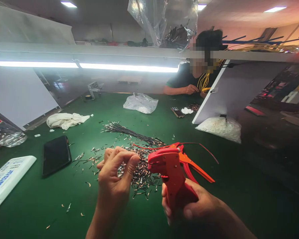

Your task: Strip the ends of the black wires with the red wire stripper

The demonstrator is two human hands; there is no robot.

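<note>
My left hand is closed in a pinch, thumb against forefinger, on a thin black wire. The wire points to the jaw end of a red wire stripper; whether its tip is inside the jaws I cannot tell. Wrapped round the stripper's grip is my right hand. Below and behind both hands spreads a pile of cut wire scraps, copper and black. A bundle of black wires with stripped ends lies beyond it. Behind the stripper rests another tool with orange handles, beside a thin red wire.
At left are a black phone, a white box-like device and a white cloth. A clear plastic bag lies farther back. A filled bag sits by the right panel. A co-worker handles yellow wires across the table.
</note>
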